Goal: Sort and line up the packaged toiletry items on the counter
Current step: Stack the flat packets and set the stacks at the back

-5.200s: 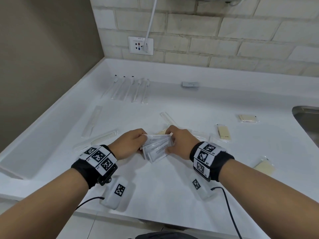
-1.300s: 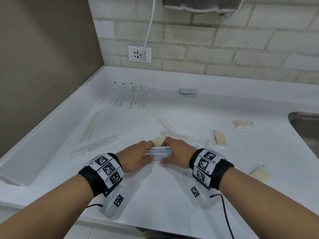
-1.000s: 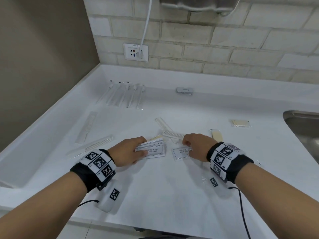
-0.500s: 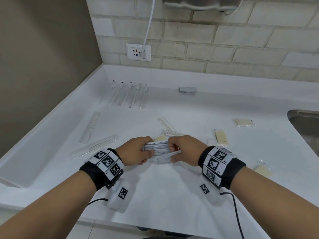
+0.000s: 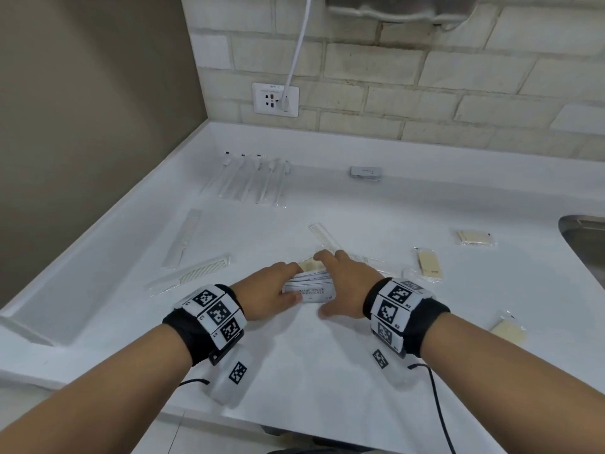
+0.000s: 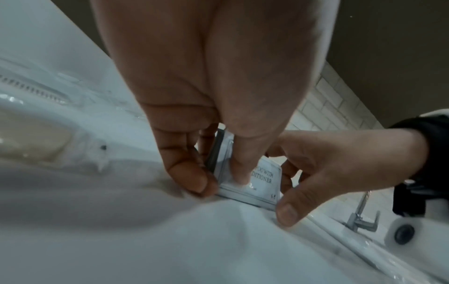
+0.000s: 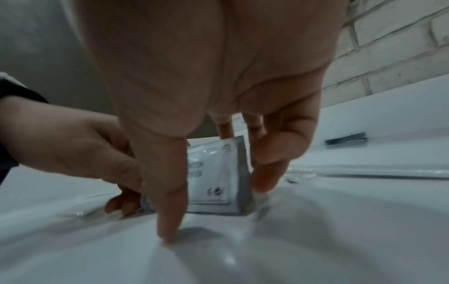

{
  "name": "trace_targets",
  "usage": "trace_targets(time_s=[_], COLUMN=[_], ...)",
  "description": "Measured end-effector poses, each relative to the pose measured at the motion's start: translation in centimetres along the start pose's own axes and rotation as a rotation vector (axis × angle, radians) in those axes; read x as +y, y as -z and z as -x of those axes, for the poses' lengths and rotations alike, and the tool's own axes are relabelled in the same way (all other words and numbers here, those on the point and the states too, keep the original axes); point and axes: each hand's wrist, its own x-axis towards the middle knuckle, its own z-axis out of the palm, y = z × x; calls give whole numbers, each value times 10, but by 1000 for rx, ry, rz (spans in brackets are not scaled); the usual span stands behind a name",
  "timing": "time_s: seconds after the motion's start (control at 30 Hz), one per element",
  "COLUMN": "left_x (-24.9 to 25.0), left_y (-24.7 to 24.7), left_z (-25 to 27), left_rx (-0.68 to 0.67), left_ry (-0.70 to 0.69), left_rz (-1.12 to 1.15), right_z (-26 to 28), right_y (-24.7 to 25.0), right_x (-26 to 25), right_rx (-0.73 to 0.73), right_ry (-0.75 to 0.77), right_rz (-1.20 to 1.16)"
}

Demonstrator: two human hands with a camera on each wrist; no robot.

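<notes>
Stack of shampoo sachets (image 5: pixel 309 290) flat on the white bench (image 5: pixel 327 371), near centre. Left hand (image 5: pixel 268 291) pinches its left end, thumb on top; right hand (image 5: pixel 347 283) cups the right end, fingers curled over it. Combs (image 5: pixel 196 273) lie left; toothbrush packets (image 5: pixel 252 180) far left; soap bars (image 5: pixel 429 263) right.

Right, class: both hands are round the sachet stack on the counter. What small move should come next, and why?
Probably squeeze the sachets square between both hands, then lift them to the stack by the back wall. The left hand and right hand grip opposite ends, and the upper sachets look fanned out, not flush.
</notes>
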Motion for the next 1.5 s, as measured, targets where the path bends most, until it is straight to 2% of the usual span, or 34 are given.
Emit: trace_targets(time_s=[0.07,0.2,0.37,0.63,0.77,0.93,1.07,1.13,1.3,1.5], left_x=[0,6,16,11,4,0,1,3,12,22], left_y=[2,-1,-10,-4,6,21,31,30,14,-1], left_z=[1,3,3,5,6,1,-3,-2,6,9], left_rx=[-28,-104,-113,-141,-68,128,192,156,-1,-97], left_ry=[-2,11,32,36,20,49,63,61,17,23], left_rz=[-54,-103,-210,-108,-4,256,289,239,-58,-199], right_z=[0,0,0,3,1,-3,-6,-5,4,4], right_y=[0,-9,-20,-5,9,32,44,44,21,-2], right_x=[2,-4,-13,-10,-2,7,9,10,4,-6], right_rx=[-56,-54,-109,-192,-157,-68,17,26,-58,-79], right_ry=[31,41,10,22,46,22,-16,-17,55,72], right_rz=[44,57,151,69,-58,-231,-337,-330,-37,52])
